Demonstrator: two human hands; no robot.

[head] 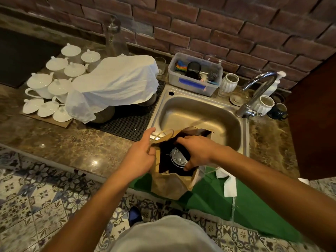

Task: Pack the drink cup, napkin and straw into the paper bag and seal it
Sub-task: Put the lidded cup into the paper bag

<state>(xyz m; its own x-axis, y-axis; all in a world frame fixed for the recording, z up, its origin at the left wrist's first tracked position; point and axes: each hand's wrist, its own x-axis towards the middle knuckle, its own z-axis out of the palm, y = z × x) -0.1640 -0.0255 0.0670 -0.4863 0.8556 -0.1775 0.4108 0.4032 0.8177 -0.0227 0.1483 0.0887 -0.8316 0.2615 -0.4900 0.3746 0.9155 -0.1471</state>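
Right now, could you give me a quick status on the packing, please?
Left hand holds paper bag open by its rim. Right hand grips drink cup inside bag. Napkin outside on green cloth. Nothing blocking.

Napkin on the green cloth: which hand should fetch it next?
Probably the right hand: the napkin lies right of the paper bag, on its side. It must first release the drink cup. The left hand grips the bag's rim, holding it open.
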